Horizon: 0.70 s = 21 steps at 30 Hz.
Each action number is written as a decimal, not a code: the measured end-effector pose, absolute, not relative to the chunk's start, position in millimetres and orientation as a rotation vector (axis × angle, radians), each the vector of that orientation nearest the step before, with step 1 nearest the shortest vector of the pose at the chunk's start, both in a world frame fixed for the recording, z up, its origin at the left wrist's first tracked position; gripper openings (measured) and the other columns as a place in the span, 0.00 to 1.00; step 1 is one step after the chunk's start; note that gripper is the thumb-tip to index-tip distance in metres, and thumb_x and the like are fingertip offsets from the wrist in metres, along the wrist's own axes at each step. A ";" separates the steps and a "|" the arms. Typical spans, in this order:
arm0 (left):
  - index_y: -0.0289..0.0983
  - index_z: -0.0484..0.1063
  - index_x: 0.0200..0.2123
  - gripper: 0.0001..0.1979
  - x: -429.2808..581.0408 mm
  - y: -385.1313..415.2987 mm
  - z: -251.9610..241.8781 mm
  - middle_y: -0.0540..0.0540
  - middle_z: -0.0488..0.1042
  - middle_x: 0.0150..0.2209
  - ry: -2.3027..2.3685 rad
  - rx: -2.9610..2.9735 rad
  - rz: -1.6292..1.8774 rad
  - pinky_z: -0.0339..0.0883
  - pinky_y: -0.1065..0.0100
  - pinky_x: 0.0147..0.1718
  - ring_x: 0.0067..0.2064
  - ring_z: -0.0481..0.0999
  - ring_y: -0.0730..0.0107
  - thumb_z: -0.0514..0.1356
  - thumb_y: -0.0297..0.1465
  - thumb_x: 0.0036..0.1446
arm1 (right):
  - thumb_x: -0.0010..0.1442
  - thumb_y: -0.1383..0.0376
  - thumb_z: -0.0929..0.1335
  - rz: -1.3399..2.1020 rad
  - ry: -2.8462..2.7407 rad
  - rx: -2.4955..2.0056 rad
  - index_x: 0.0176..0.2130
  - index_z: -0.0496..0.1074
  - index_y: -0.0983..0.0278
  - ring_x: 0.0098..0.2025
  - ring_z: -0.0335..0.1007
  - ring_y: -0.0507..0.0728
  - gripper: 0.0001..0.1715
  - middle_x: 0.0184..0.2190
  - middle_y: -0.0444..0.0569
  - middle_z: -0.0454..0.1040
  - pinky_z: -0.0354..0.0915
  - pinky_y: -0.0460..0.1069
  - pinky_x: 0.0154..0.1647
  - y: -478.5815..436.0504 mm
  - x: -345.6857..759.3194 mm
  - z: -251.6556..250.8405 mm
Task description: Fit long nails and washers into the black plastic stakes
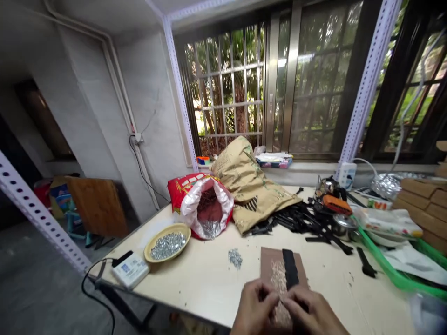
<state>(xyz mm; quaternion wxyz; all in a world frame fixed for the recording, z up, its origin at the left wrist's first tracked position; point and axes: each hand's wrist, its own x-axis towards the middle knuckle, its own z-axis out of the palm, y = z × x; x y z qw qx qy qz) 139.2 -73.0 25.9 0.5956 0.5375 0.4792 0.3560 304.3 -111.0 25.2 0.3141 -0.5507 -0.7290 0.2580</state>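
My left hand (254, 304) and my right hand (311, 311) meet at the near edge of the table. Both have thumb and fingers pinched together, fingertips almost touching; whatever lies between them is too small or hidden to make out. Under and beyond them lies a flat brown board (267, 258) with a worn, pale patch in its middle. A black strip (289, 266) runs along the board, close to my right hand. Left of the board is a small pile of shiny metal pieces (235, 258).
A yellow bowl (186, 231) holds more metal pieces, beside a white box (130, 270). Behind stand a red sack (178, 190) and a paper sack (244, 186). Black plastic parts (307, 218) spread at the back right, near a green tray (380, 265) and cardboard boxes (419, 209).
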 end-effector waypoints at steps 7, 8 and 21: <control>0.33 0.70 0.27 0.17 163.9 -68.7 30.7 0.52 0.68 0.20 1.016 1.023 0.846 0.65 0.70 0.23 0.21 0.67 0.75 0.67 0.40 0.41 | 0.66 0.61 0.58 0.592 -1.960 -1.422 0.44 0.71 0.58 0.37 0.69 0.53 0.15 0.36 0.48 0.70 0.64 0.46 0.39 -110.2 334.4 24.8; 0.33 0.71 0.28 0.16 165.3 -67.8 30.6 0.51 0.69 0.21 1.012 1.036 0.853 0.66 0.70 0.24 0.23 0.68 0.74 0.67 0.40 0.42 | 0.65 0.62 0.59 0.569 -1.939 -1.418 0.43 0.71 0.59 0.37 0.69 0.54 0.14 0.36 0.48 0.70 0.64 0.47 0.38 -109.2 336.1 23.8; 0.30 0.71 0.23 0.16 170.6 -39.2 16.3 0.52 0.69 0.19 0.955 0.681 0.671 0.61 0.78 0.20 0.19 0.64 0.84 0.71 0.35 0.37 | 0.66 0.68 0.58 0.019 -2.147 -1.437 0.37 0.72 0.64 0.32 0.64 0.52 0.15 0.28 0.47 0.68 0.59 0.46 0.32 -91.2 340.4 12.0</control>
